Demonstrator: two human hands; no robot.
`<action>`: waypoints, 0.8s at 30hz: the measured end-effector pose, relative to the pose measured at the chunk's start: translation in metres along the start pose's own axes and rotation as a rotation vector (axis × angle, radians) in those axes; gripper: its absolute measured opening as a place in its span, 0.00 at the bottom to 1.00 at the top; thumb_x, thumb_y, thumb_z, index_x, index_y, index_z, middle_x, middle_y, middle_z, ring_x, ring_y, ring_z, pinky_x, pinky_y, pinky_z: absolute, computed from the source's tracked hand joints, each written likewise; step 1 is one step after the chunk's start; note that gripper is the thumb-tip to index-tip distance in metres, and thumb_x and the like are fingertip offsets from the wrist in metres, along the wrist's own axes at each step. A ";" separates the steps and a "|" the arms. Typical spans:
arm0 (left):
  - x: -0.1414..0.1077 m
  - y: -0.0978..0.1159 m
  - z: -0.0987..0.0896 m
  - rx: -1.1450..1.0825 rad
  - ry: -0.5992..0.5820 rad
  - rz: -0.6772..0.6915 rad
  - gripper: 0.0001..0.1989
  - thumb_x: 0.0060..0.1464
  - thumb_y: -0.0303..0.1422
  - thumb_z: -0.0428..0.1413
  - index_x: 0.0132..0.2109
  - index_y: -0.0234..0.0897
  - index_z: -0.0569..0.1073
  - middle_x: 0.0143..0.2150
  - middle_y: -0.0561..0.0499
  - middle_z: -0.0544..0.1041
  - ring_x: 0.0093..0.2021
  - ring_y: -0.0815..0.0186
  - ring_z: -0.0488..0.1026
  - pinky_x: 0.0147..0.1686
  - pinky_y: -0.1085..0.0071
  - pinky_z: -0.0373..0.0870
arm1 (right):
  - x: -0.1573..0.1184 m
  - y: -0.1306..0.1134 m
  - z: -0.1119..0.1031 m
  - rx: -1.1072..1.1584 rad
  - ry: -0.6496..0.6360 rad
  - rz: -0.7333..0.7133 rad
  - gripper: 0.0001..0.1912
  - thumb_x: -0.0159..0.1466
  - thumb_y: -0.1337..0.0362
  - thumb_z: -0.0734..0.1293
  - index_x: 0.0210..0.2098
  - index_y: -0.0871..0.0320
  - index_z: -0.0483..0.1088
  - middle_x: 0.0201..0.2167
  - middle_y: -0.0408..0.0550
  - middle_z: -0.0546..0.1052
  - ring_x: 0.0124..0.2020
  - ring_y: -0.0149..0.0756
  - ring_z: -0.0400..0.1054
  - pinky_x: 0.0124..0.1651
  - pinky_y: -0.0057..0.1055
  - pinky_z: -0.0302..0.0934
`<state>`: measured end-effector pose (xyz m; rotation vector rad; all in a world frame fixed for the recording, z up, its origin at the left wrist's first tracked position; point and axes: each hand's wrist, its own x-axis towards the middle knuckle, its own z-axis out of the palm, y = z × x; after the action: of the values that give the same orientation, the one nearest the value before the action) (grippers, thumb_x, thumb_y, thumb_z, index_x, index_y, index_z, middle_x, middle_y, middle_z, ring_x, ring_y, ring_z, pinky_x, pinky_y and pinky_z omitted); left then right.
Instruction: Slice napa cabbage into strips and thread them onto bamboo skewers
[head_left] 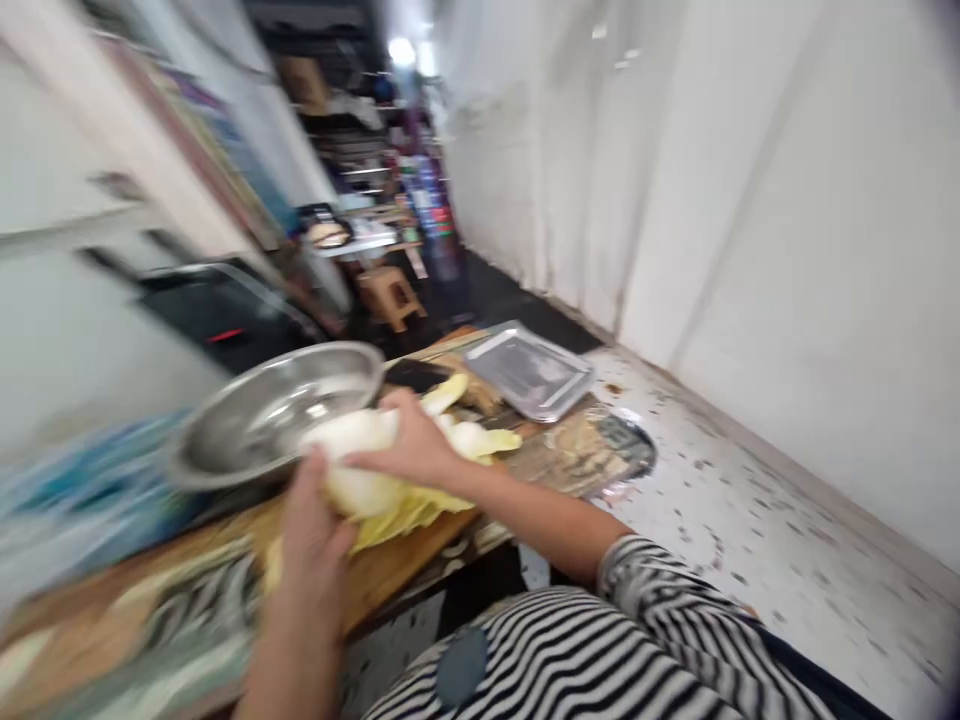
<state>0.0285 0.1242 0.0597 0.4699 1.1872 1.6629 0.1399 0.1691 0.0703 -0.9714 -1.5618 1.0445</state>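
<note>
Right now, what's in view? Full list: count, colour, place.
cabbage: count unclear, white and yellow, in both hands
bowl: one, silver, beyond the left hand
tray: one, silver, table's far end
table: one, brown, under the cabbage
blue plastic: count unclear, blue and clear, left of bowl
black item: one, black, right of bowl
stool: one, tan, beyond the table
wall: one, white, right side
floor: one, speckled white, right
background clutter: uncountable, mixed colours, blurred
shirt: one, black-and-white striped, bottom
left hand: one, bare, on cabbage
right hand: one, bare, gripping cabbage
</note>
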 end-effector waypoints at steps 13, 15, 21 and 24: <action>0.022 0.004 -0.024 -0.518 -0.091 0.044 0.31 0.60 0.54 0.57 0.59 0.34 0.74 0.57 0.41 0.80 0.62 0.51 0.73 0.65 0.56 0.69 | 0.030 0.001 0.004 0.094 -0.019 -0.206 0.24 0.47 0.50 0.79 0.33 0.54 0.67 0.31 0.40 0.73 0.32 0.33 0.66 0.37 0.33 0.62; 0.024 0.009 -0.026 -0.585 -0.064 0.083 0.30 0.62 0.53 0.54 0.60 0.35 0.74 0.57 0.42 0.79 0.62 0.52 0.73 0.64 0.57 0.70 | 0.032 0.000 0.005 0.204 0.066 -0.179 0.25 0.47 0.51 0.79 0.34 0.54 0.66 0.33 0.40 0.74 0.33 0.32 0.68 0.38 0.34 0.65; 0.031 0.028 -0.043 -0.721 0.103 0.229 0.28 0.67 0.51 0.48 0.62 0.37 0.74 0.54 0.43 0.81 0.58 0.55 0.76 0.61 0.56 0.72 | 0.049 0.013 0.001 0.438 0.305 -0.115 0.28 0.46 0.50 0.80 0.35 0.53 0.63 0.31 0.38 0.73 0.31 0.30 0.67 0.37 0.32 0.67; 0.032 0.035 -0.054 -0.727 0.132 0.252 0.29 0.67 0.54 0.47 0.60 0.38 0.74 0.51 0.44 0.82 0.54 0.56 0.78 0.59 0.56 0.73 | 0.062 0.035 -0.002 0.340 0.220 0.041 0.30 0.44 0.47 0.80 0.36 0.54 0.66 0.31 0.40 0.73 0.32 0.34 0.68 0.38 0.36 0.68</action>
<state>-0.0429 0.1253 0.0592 0.0474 0.5496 2.2194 0.1324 0.2383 0.0556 -0.8520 -1.1443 1.1458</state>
